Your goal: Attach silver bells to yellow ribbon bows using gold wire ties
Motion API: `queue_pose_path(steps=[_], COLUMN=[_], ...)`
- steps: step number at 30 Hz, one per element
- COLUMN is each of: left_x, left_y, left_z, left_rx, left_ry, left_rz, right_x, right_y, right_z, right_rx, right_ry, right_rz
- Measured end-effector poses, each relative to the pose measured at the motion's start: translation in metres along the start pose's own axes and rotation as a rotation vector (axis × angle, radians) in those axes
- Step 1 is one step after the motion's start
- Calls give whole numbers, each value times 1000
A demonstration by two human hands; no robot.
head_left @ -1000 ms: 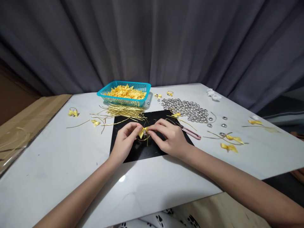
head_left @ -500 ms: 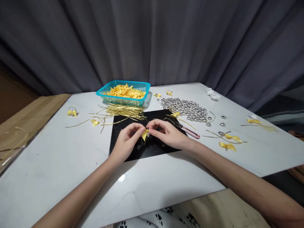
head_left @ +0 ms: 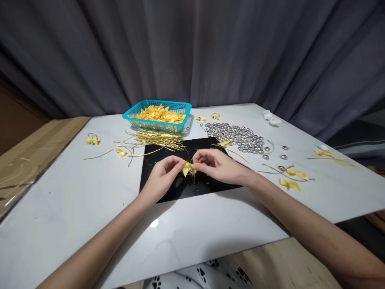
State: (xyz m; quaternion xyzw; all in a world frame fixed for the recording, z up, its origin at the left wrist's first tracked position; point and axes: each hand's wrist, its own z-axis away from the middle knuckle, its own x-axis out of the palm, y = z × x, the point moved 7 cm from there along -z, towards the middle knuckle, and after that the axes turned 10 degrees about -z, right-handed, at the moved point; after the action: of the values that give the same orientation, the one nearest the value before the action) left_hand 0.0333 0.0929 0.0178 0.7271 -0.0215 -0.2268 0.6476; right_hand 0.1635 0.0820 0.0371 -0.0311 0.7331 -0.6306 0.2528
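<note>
Between my two hands, above the black mat [head_left: 168, 188], is a yellow ribbon bow [head_left: 186, 170] with a silver bead [head_left: 190, 169] at its middle. My left hand [head_left: 165, 173] pinches the bow's left side between thumb and forefinger. On the other side, my right hand [head_left: 215, 165] has thumb and fingertips closed at the bow's right edge. A thin gold tie hangs below the bow. Whether the right fingertips hold ribbon or tie is hard to make out. Gold twist ties [head_left: 159, 139] lie in a bundle behind the mat.
A blue basket [head_left: 128, 116] full of yellow bows stands at the back. Many silver beads [head_left: 237, 136] are spread right of it. Loose bows [head_left: 290, 184] and ties lie at the right, and a finished-looking bow with a loop [head_left: 92, 140] at the left. White scraps [head_left: 270, 117] sit far right.
My right hand has shifted slightly right, so more of the bow and its bead shows between my hands. My right arm now covers most of the pink-handled tool beside the mat.
</note>
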Motion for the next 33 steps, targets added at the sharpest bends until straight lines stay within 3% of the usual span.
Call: queue_pose_path(steps=[4, 7, 13, 20, 26, 31, 33], left_x=[9, 14, 14, 12, 15, 11, 8], left_y=[1, -1, -3, 0, -9, -20, -23], left_z=[4, 5, 3, 5, 3, 1, 1], left_rx=[42, 12, -103, -78, -146, -245, -253], left_ry=[-46, -80, -120, -94, -136, -68, -33], left_rz=[-37, 41, 105, 88, 144, 247, 258], right_x=[-2, -5, 4, 2, 1, -4, 3], right_y=[0, -4, 5, 4, 9, 20, 28], right_z=[2, 2, 1, 6, 3, 4, 7], right_rx=[48, 28, 154, 238, 240, 215, 323], right_ry=[-151, -138, -135, -154, -27, 315, 312], right_rz=[85, 138, -129, -49, -44, -357, -515])
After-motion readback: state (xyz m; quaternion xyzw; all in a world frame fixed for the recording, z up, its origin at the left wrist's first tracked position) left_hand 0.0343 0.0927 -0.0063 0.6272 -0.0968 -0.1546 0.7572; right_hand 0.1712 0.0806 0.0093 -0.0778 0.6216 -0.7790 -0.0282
